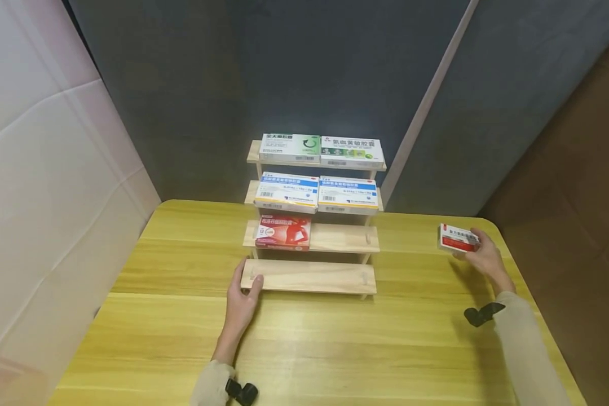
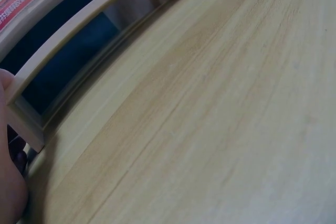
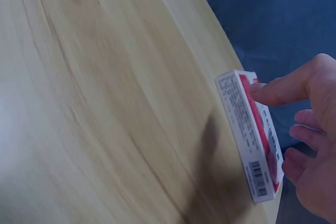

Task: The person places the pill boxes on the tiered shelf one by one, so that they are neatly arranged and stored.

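Observation:
My right hand point(image 1: 487, 260) holds a white and red medicine box point(image 1: 457, 238) above the table's right side. In the right wrist view the thumb presses on the red face of this medicine box point(image 3: 247, 135), and its barcode end shows. At the lowest step of a wooden stepped rack point(image 1: 309, 276), my left hand point(image 1: 241, 301) grips the left end, thumb on top. The left wrist view shows only a sliver of the left hand point(image 2: 10, 182) by the rack's leg. A red medicine box point(image 1: 283, 232) lies on the left of the second step up.
Two blue and white medicine boxes point(image 1: 287, 192) sit side by side on the third step. On the top step are a green and white medicine box point(image 1: 290, 148) and a white medicine box point(image 1: 352, 151). The yellow wooden table point(image 1: 309, 349) meets a grey curtain point(image 1: 325, 67) behind.

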`<state>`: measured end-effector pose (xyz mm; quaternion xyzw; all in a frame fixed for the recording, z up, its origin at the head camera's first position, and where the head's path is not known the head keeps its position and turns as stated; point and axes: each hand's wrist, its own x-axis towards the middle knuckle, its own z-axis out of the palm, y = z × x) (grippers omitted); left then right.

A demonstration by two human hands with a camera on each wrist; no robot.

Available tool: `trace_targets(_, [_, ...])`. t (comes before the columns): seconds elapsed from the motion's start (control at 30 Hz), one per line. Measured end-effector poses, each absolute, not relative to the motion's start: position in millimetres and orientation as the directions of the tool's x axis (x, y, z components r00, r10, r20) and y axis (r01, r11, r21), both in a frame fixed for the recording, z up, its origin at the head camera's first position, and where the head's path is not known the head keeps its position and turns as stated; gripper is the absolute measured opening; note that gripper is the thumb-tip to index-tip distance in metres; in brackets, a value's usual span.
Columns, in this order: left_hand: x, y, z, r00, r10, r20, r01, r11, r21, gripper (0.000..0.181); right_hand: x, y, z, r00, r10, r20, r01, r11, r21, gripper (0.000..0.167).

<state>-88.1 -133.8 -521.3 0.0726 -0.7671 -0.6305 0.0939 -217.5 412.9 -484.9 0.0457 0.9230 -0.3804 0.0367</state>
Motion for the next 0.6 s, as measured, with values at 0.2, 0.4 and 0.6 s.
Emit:
trace_targets(0.2, [-86.8, -133.0, -516.8, -0.973, -0.224, 0.057, 0.014, 0.188, 0.982, 0.063, -217.2, 417.2, -490.6, -0.991, 0.068, -0.113, 0.127, 0.722, -0.680, 0.097])
trace_targets(0.4, [-87.0, -133.0, -517.0, -0.973, -0.223, 0.061, 0.017, 0.195, 0.981, 0.064, -218.4, 418.9, -493.3, -0.988, 0.067, -0.137, 0.142, 0.741, -0.657, 0.100])
trace_targets(0.6, [-85.0, -132.5, -510.7, -0.972, -0.226, 0.059, 0.016, 0.190, 0.982, 0.063, -219.3, 417.9, -494.2, -0.987, 0.034, -0.158, 0.120, 0.809, -0.575, 0.104])
